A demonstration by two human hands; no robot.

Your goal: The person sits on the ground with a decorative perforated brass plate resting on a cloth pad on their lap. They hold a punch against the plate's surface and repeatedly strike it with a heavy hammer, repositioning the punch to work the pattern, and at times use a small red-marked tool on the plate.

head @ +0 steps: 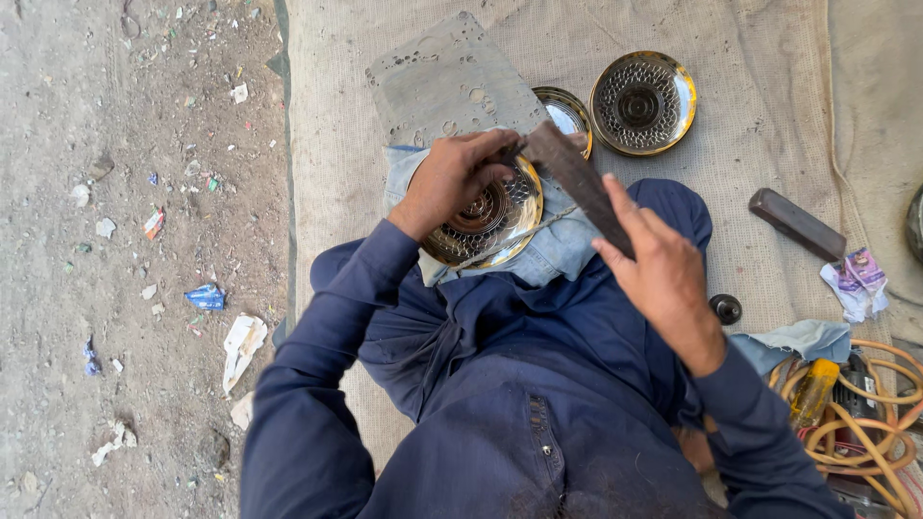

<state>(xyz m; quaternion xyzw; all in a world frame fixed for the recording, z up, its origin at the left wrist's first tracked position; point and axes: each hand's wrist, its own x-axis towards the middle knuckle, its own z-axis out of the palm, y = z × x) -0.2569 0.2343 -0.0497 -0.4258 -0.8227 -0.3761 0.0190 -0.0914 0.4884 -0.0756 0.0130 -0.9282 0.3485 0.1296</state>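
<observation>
Our left hand [452, 178] gripped the round, embossed brass plate [490, 216] resting on faded denim cloth [558, 245] across our lap. Our right hand [663, 274] was clamped on a dark, flat metal file [577, 183], its tip touching the plate's shiny rim.

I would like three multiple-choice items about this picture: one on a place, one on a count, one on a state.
1. Where does the dark bar lie?
A. on the cloth, to the right
B. on the dirt ground
C. on the lap

2. How many round metal discs show?
A. one
B. three
C. five

3. What does the right hand do?
A. rests open
B. grips a dark flat tool
C. holds the hose

Answers: 1 A, it rests on the woven cloth. 2 B, one under the left hand, two beyond. 3 B, fingers wrap the tool.
</observation>
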